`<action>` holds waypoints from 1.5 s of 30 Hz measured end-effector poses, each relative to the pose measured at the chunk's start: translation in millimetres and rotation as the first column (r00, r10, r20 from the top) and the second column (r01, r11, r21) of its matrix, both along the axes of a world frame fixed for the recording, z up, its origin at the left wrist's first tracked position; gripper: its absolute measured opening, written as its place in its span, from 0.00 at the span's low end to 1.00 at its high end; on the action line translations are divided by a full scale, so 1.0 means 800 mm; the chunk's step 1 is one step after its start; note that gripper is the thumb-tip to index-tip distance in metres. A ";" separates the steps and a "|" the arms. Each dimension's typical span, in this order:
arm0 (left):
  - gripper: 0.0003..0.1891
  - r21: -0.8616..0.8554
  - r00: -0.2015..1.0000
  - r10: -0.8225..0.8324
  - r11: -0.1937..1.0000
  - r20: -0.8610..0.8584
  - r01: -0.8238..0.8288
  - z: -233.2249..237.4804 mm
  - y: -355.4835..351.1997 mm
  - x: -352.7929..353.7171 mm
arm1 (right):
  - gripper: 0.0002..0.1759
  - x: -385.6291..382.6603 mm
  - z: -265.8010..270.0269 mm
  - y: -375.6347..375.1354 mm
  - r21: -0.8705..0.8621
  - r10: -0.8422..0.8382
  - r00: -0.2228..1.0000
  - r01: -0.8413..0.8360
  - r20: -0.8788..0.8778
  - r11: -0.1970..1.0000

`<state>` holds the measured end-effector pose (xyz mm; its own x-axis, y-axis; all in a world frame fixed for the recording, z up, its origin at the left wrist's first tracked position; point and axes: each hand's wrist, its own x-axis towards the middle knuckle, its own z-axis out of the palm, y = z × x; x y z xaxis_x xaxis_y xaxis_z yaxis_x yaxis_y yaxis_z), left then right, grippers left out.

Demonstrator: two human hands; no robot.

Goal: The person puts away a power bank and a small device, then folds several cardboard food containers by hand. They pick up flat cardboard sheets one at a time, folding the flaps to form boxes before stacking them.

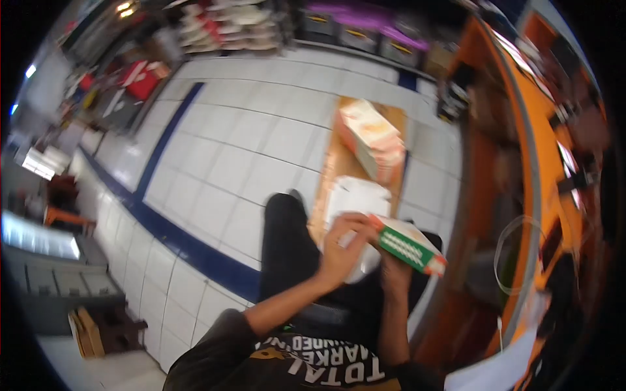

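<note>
A small green, white and orange cardboard box (412,247) is held tilted above my lap. My right hand (393,268) grips it from below, its fingers partly hidden behind the box. At the box's left orange end, my left hand (344,246) has its bent fingers closed on the edge; some blur covers the fingertips. Just beyond my hands, a white flat piece of cardboard (357,197) lies on a wooden bench (329,163). Farther along the bench sits a stack of orange and white cardboard pieces (372,133).
White floor tiles (235,143) with blue strips surround the bench. An orange shelf or counter (515,117) runs along the right. Stacked pale items (228,29) and dark bins with yellow marks (355,38) stand at the back. A dark stool (120,329) is at lower left.
</note>
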<state>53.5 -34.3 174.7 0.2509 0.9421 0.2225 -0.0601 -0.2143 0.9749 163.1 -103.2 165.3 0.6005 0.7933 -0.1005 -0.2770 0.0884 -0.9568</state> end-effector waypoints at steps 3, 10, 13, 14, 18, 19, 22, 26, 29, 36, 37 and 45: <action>0.08 0.362 0.998 0.052 0.931 -0.028 -0.038 -0.009 -0.006 0.005 | 0.24 0.002 -0.009 0.002 -0.103 -0.023 0.990 0.037 0.140 0.994; 0.15 0.608 0.927 0.248 0.793 -0.280 -0.028 -0.003 0.025 0.002 | 0.21 0.023 -0.055 0.014 -0.037 0.003 0.929 0.012 0.371 0.999; 0.11 0.517 0.929 0.231 0.855 -0.290 -0.051 -0.003 0.044 -0.007 | 0.21 0.025 -0.071 0.010 -0.064 0.143 0.558 -0.157 0.818 0.985; 0.10 0.524 0.937 0.218 0.851 -0.273 -0.046 0.002 0.049 -0.014 | 0.22 0.023 -0.075 0.011 -0.089 0.161 0.381 -0.200 0.910 0.976; 0.11 0.473 0.952 0.194 0.879 -0.237 -0.061 0.019 0.050 -0.029 | 0.23 -0.005 -0.036 0.040 0.085 -0.028 0.235 -0.237 0.972 0.968; 0.12 0.475 0.956 0.188 0.878 -0.225 -0.061 0.024 0.048 -0.032 | 0.23 -0.004 -0.032 0.041 0.076 -0.014 0.259 -0.230 0.966 0.970; 0.12 0.495 0.948 0.228 0.864 -0.224 -0.091 0.023 0.044 -0.035 | 0.23 -0.002 -0.023 0.043 0.042 0.033 0.332 -0.216 0.943 0.976; 0.13 0.492 0.961 0.201 0.867 -0.192 -0.083 0.008 0.042 -0.030 | 0.23 0.005 -0.012 0.044 -0.013 0.096 0.418 -0.198 0.903 0.980; 0.14 0.580 0.939 0.178 0.814 -0.294 0.027 0.006 0.038 -0.029 | 0.23 0.013 -0.007 0.042 -0.058 0.142 0.483 -0.185 0.864 0.981; 0.12 0.689 0.933 0.137 0.710 -0.334 0.143 0.006 0.036 -0.030 | 0.24 0.027 -0.008 0.032 -0.180 0.252 0.633 -0.177 0.732 0.968; 0.12 0.690 0.933 0.136 0.709 -0.332 0.142 0.015 0.035 -0.031 | 0.24 0.030 -0.009 0.031 -0.197 0.265 0.652 -0.177 0.711 0.964; 0.09 0.688 0.929 0.003 0.673 -0.371 0.273 0.035 0.028 -0.026 | 0.21 0.071 -0.037 0.013 -0.227 0.336 0.831 -0.258 0.444 0.939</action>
